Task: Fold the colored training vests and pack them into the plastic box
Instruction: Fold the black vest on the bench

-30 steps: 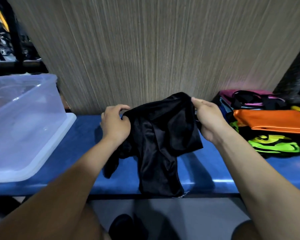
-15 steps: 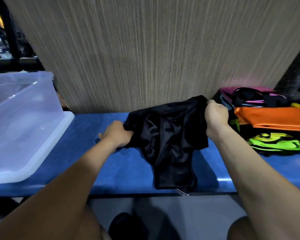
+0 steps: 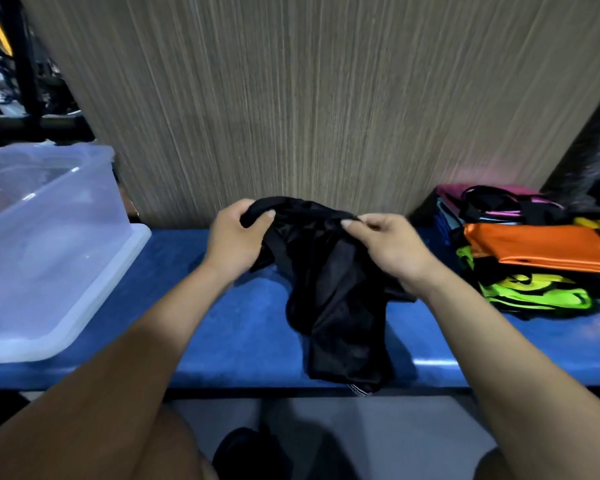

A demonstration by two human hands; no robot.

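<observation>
Black, slick-looking fabric is what you have in both hands: a black vest (image 3: 336, 289) bunched up and held just above the blue desk (image 3: 222, 323). Your left hand (image 3: 234, 242) has its fingers curled round a wad of the upper edge, and your right hand (image 3: 387, 251) pinches the same edge between thumb and fingertips, close beside the left. The rest of the vest hangs down in loose folds, drapes across the desk and spills a little over its front edge, where a patterned hem shows.

Judging by the sheen and the way it collapses, the cloth is light, limp and probably slippery. It will not hold a shape by itself, and a fold is likely to slide open unless you press it flat on the desk. Your hands sit close together on a crumpled edge, so the vest cannot spread. I would find the two shoulders or the two top corners, take one in each hand well apart, and let the weight of the fabric pull it straight before you lay it down.

The plastic box (image 3: 94, 258) stands on the desk to your left, well apart from the vest; it looks empty, though its cloudy walls make that hard to confirm. The pile of vests (image 3: 534, 258) in orange, neon yellow and pink lies at the right end of the desk, so most of the task appears to be ahead of you.
</observation>
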